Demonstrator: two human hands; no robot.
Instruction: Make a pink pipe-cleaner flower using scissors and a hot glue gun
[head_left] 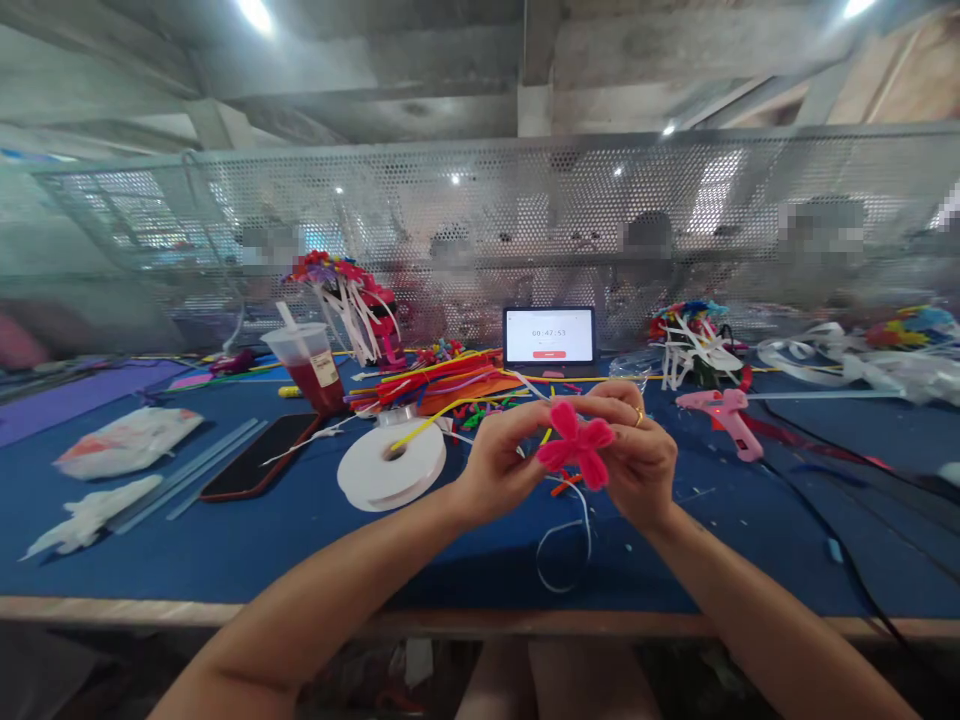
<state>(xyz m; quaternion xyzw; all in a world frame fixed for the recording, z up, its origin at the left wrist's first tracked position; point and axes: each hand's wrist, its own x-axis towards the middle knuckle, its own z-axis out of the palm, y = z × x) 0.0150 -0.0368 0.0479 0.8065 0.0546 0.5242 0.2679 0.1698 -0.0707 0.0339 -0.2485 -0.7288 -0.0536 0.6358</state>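
Both my hands are raised over the blue table (225, 540) and pinch a small pink pipe-cleaner flower (576, 447) between them. My left hand (496, 462) grips its left side with curled fingers. My right hand (637, 450), with a ring on one finger, closes on its right side. A yellow pipe cleaner (427, 424) trails from the left hand. A thin white ribbon (566, 535) loops on the table below the flower.
A white ribbon spool (390, 466), a dark phone (259, 456), a red drink cup (309, 368), a pile of coloured pipe cleaners (442, 380), a tablet showing a timer (549, 337), a pink glue gun (724, 412) and flower bunches lie around. People sit behind a mesh screen.
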